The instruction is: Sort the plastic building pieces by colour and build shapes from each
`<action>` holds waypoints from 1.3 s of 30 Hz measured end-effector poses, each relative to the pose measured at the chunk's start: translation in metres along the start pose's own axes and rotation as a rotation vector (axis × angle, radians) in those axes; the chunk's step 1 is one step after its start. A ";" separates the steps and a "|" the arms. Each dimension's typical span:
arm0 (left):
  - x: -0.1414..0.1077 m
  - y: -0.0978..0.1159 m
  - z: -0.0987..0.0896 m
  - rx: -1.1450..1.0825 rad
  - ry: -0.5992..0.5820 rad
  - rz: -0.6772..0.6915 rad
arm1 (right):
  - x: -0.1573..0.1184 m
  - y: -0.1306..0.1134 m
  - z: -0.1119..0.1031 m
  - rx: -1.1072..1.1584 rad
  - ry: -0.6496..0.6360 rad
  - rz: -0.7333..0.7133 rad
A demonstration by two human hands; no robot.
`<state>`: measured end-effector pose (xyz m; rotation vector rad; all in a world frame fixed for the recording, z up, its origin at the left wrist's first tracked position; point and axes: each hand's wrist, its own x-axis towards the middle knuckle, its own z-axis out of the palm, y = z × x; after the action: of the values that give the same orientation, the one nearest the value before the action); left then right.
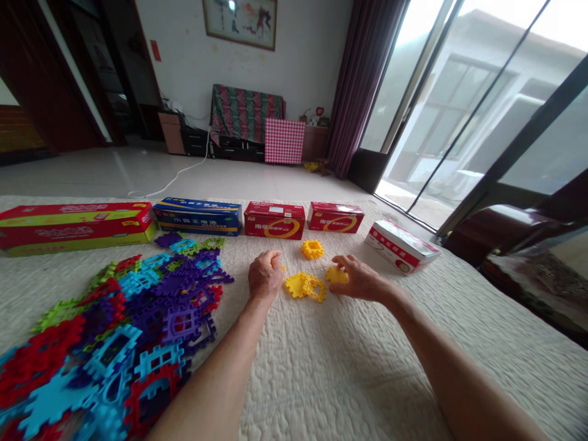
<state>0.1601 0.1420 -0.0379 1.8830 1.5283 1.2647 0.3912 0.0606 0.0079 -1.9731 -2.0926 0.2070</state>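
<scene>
My left hand (266, 274) is closed just left of the yellow pieces; a small bit of yellow shows at its right edge, and what the fingers hold is mostly hidden. My right hand (356, 278) has its thumb and fingers around a flat yellow piece (337, 274). Between the hands, two yellow toothed pieces (297, 285) lie overlapping on the quilted cover (294, 367). Slightly farther off sits a yellow block (313, 248) made of joined or stacked pieces.
A heap of purple, blue, red and green pieces (174, 285) spreads at the left. Behind stand a long red-green box (78, 225), a blue box (198, 216), two red boxes (274, 220) (336, 217) and a white-red box (402, 246).
</scene>
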 end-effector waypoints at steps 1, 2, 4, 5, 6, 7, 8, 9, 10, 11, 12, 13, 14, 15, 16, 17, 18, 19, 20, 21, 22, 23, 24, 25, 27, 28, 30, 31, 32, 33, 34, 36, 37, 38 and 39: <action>0.000 0.000 0.000 0.001 -0.001 -0.002 | -0.001 -0.001 0.001 -0.015 0.003 0.007; 0.000 0.001 0.000 0.004 -0.002 -0.003 | -0.001 -0.001 0.001 -0.023 0.002 0.008; 0.000 0.001 -0.001 0.010 -0.006 -0.005 | 0.001 -0.001 0.001 -0.008 0.009 -0.021; 0.000 0.001 -0.001 0.012 -0.008 -0.004 | 0.003 0.000 0.000 0.013 0.030 -0.051; 0.000 0.001 -0.001 0.012 -0.009 -0.001 | 0.007 -0.001 -0.002 0.039 0.064 -0.091; 0.000 0.001 -0.001 0.011 -0.009 0.003 | 0.012 -0.001 -0.004 0.065 0.111 -0.134; 0.000 0.001 -0.001 0.009 -0.007 0.006 | 0.018 -0.002 -0.006 0.088 0.162 -0.177; 0.000 0.001 -0.001 0.007 -0.003 0.009 | 0.026 -0.003 -0.008 0.104 0.209 -0.214; 0.000 0.001 -0.001 0.005 0.001 0.011 | 0.034 -0.004 -0.009 0.112 0.245 -0.240; 0.000 0.001 -0.001 0.004 0.005 0.012 | 0.042 -0.006 -0.009 0.119 0.268 -0.253; 0.000 0.001 -0.001 0.003 0.007 0.013 | 0.050 -0.007 -0.009 0.121 0.275 -0.254; 0.000 0.001 -0.001 0.000 0.009 0.012 | 0.058 -0.007 -0.008 0.123 0.274 -0.247; 0.000 0.000 0.000 -0.002 0.010 0.012 | 0.065 -0.008 -0.006 0.125 0.263 -0.241; 0.000 0.000 0.000 -0.006 0.010 0.012 | 0.071 -0.008 -0.004 0.128 0.248 -0.236; 0.000 0.000 0.000 -0.009 0.011 0.013 | 0.076 -0.007 -0.001 0.133 0.235 -0.237; 0.000 0.000 0.000 -0.013 0.012 0.015 | 0.079 -0.007 0.001 0.139 0.227 -0.245; 0.000 0.000 0.000 -0.016 0.014 0.016 | 0.080 -0.007 0.003 0.146 0.233 -0.259; 0.000 0.001 -0.001 -0.019 0.015 0.015 | 0.079 -0.007 0.005 0.156 0.254 -0.280; 0.000 0.001 -0.001 -0.024 0.020 0.011 | 0.077 -0.009 0.006 0.169 0.291 -0.305; 0.000 0.002 -0.002 -0.030 0.029 0.002 | 0.072 -0.011 0.006 0.184 0.336 -0.330; 0.000 0.003 -0.003 -0.036 0.041 -0.013 | 0.066 -0.013 0.006 0.204 0.379 -0.352; 0.001 0.004 -0.004 -0.042 0.056 -0.030 | 0.057 -0.017 0.005 0.229 0.408 -0.366; 0.001 0.005 -0.005 -0.048 0.071 -0.048 | 0.048 -0.020 0.005 0.255 0.414 -0.371; 0.001 0.005 -0.006 -0.051 0.081 -0.062 | 0.038 -0.024 0.005 0.282 0.387 -0.368; 0.002 0.006 -0.007 -0.053 0.082 -0.076 | 0.018 -0.030 0.006 0.295 0.258 -0.363; 0.002 0.006 -0.008 -0.051 0.077 -0.077 | 0.010 -0.032 0.008 0.286 0.185 -0.365; 0.002 0.006 -0.008 -0.046 0.067 -0.077 | -0.004 -0.035 0.013 0.257 0.073 -0.374; 0.002 0.006 -0.008 -0.043 0.062 -0.076 | -0.008 -0.036 0.015 0.241 0.049 -0.374; 0.002 0.006 -0.008 -0.040 0.059 -0.074 | -0.011 -0.037 0.018 0.226 0.045 -0.371; 0.002 0.006 -0.008 -0.039 0.056 -0.073 | -0.012 -0.039 0.020 0.210 0.056 -0.364; 0.002 0.006 -0.008 -0.038 0.053 -0.072 | -0.013 -0.040 0.021 0.195 0.074 -0.355; 0.001 0.006 -0.007 -0.037 0.051 -0.074 | -0.012 -0.042 0.021 0.176 0.088 -0.359; 0.001 0.006 -0.007 -0.036 0.050 -0.078 | -0.012 -0.042 0.020 0.176 0.082 -0.372; 0.001 0.006 -0.007 -0.035 0.048 -0.082 | -0.011 -0.042 0.019 0.185 0.071 -0.392; 0.001 0.006 -0.007 -0.035 0.045 -0.085 | -0.011 -0.041 0.017 0.202 0.057 -0.411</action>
<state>0.1575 0.1395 -0.0296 1.7604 1.5812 1.2958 0.3477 0.0482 0.0018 -1.3852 -2.2806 0.2645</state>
